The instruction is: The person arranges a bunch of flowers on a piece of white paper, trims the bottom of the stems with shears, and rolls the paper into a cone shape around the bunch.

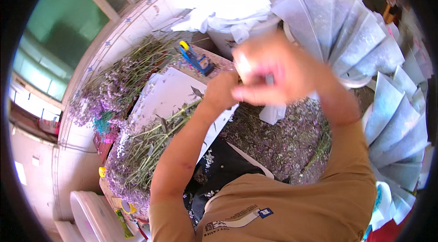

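Observation:
My left hand (222, 89) is closed around the stem ends of a bunch of purple dried flowers (164, 132), whose heads lie toward the lower left. My right hand (273, 70), blurred and curled, is just right of the left hand; whether it holds anything cannot be told. Below it shows a piece of white wrapping material (273, 113). White paper sheets (167, 94) lie on the table under and behind the bunch. A blue tape dispenser with a yellow roll (196, 58) stands beyond the sheets.
More purple flowers (119, 81) lie along the tiled wall. White wrapping fills a bin (222, 40) at the back. Paper-wrapped bundles (359, 33) stand in containers on the right. Plant debris (273, 146) covers the floor. A white tub (92, 214) is at lower left.

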`<state>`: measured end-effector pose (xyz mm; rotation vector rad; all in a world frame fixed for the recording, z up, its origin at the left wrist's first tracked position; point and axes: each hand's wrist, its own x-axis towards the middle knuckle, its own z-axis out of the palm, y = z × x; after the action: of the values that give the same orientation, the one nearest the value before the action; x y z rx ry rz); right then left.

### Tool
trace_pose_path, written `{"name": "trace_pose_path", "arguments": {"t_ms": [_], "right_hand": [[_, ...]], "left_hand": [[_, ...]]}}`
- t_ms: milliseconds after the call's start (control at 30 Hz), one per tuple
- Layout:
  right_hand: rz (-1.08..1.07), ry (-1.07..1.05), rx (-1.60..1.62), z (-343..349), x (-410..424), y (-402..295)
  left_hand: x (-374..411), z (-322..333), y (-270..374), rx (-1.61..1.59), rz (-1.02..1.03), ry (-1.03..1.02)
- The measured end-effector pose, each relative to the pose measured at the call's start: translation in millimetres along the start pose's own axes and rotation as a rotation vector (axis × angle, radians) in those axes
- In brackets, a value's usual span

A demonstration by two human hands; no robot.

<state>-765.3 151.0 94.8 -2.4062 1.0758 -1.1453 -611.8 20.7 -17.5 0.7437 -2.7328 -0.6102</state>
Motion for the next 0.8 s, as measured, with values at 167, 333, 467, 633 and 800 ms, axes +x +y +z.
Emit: {"name": "trace_pose_path", "arguments": {"t_ms": [167, 333, 467, 633, 800], "right_hand": [[0.506, -0.008, -0.192, -87, 35, 86], [0.533, 0.165, 0.55, 20, -81, 126], [-0.038, 0.101, -0.134, 20, -79, 21], [0.093, -0.38, -0.192, -83, 18, 19], [0.511, -0.191, 0.608, -68, -9, 111]], "left_hand": [[-38, -11, 47, -0.012, 0.125, 0.019], [-36, -92, 22, -0.064, 0.064, 0.22], [-13, -77, 11, 0.138, -0.052, 0.213], [-26, -6, 44, 0.182, 0.069, 0.04], [-46, -41, 46, -0.008, 0.181, 0.02]]}}
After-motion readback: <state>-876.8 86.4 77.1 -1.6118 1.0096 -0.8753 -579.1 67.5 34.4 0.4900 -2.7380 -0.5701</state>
